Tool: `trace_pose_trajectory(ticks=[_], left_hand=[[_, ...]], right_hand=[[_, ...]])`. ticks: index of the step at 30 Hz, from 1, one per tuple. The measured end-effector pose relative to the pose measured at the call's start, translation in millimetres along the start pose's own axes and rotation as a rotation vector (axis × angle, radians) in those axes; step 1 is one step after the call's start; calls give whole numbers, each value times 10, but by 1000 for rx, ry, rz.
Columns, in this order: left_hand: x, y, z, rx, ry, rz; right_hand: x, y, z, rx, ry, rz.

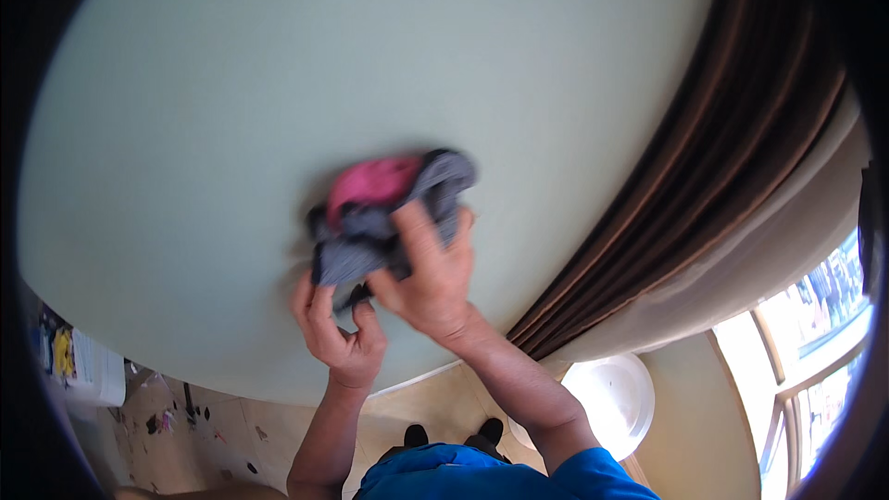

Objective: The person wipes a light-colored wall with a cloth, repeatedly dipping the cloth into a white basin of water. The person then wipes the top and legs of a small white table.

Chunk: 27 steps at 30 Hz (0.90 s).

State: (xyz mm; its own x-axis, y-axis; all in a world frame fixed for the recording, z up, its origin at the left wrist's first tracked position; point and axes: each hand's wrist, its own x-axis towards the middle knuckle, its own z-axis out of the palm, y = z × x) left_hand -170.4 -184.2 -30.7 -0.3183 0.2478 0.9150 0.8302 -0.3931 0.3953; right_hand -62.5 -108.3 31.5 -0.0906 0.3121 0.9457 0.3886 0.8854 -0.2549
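A bunched grey, black and pink cloth (368, 239), blurred, is in front of a pale green wall (243, 83). My right hand (434, 285) grips its lower right side with spread fingers and thumb. Below it, my left hand (337, 326) pinches the lower grey corner with its fingertips. A small dark piece (356, 297) hangs by the left thumb; whether it is part of the cloth I cannot tell. Some folds are hidden behind the right hand.
Dark brown curtains (667, 173) and a pale curtain (764, 236) hang at the right, beside a bright window (826, 305). A round white basin (611, 403) stands lower right. At the left are a white bin (104, 368) with colourful items and scattered litter (167, 422) on the tiled floor.
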Motion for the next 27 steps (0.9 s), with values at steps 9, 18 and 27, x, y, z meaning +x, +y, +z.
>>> trace_pose_trajectory(ticks=[9,18,27], left_hand=[[0,-149,-111,-3,-39,38],[-209,-203,205,124,-72,74],[-189,-290,214,307,-104,117]], right_hand=[[-187,194,-144,-43,58,67],[-813,1918,-837,120,187,398],[-1482,2774,-1142,335,456,837]])
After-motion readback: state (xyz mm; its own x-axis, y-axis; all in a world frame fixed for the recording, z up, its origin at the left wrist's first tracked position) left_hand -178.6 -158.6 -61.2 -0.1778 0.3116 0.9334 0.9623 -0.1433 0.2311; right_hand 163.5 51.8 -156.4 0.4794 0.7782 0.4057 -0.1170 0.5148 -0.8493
